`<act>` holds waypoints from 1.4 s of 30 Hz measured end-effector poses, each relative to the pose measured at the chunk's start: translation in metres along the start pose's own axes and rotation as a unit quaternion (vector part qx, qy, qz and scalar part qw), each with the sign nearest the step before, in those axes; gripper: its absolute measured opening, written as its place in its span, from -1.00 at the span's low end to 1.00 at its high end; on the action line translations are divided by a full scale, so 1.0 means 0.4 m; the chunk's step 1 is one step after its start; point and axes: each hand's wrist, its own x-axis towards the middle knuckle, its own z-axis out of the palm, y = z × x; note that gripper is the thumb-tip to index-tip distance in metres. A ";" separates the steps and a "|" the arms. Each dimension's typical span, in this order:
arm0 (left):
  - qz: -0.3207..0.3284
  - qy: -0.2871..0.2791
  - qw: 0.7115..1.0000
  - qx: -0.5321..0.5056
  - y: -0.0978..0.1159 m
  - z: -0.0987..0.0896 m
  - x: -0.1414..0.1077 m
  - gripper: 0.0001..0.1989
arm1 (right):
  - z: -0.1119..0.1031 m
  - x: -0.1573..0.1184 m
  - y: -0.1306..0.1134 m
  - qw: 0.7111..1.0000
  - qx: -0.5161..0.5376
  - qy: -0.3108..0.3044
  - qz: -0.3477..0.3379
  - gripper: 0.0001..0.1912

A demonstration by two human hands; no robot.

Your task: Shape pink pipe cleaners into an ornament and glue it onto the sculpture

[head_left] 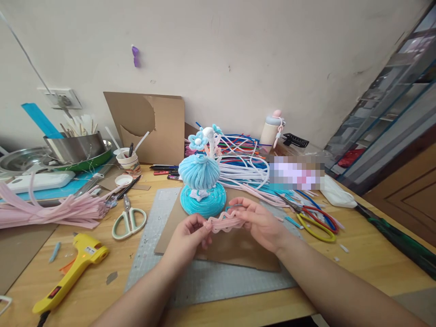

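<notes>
A pale pink strip of pipe cleaners (226, 222) with wavy edges is stretched between my two hands. My left hand (193, 231) pinches its left end between thumb and fingers. At the other end, my right hand (259, 222) grips it, fingers curled. Just behind the strip stands a blue pipe-cleaner craft piece (199, 171), with a coiled round base (204, 200), a pleated dome and a white stem with small flowers on top. It rests on a cardboard sheet (238, 252), which lies on a grey cutting mat (190, 290).
A yellow glue gun (76, 270), green-handled scissors (129, 223) and a pink pipe-cleaner bundle (68, 206) lie left. At the right are yellow-and-red-handled scissors (316, 227). Loose pipe cleaners (241, 170) and a capped bottle (270, 129) are behind. Cardboard (146, 131) leans on the wall.
</notes>
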 end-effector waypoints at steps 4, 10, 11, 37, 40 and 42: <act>-0.031 -0.007 0.999 -0.038 0.001 0.007 -0.003 -0.67 | -0.002 0.006 0.008 0.991 0.124 -0.010 -0.044 -0.68; -0.029 -0.020 0.999 -0.016 -0.010 0.013 -0.006 -0.67 | 0.016 0.004 0.048 0.998 0.056 -0.019 0.001 -0.74; -0.027 -0.021 0.999 -0.010 -0.013 0.013 -0.005 -0.67 | 0.018 0.002 0.055 0.999 0.035 -0.021 0.016 -0.73; -0.047 -0.012 0.998 -0.033 -0.030 0.023 0.001 -0.68 | 0.027 -0.004 0.088 0.983 -0.177 -0.039 0.044 -0.70; -0.060 -0.002 0.998 -0.001 -0.024 0.021 -0.001 -0.67 | 0.027 -0.006 0.086 0.985 -0.159 -0.041 0.045 -0.68; -0.061 0.009 0.998 0.000 -0.019 0.019 -0.001 -0.66 | 0.028 -0.008 0.084 0.987 -0.145 -0.047 0.045 -0.66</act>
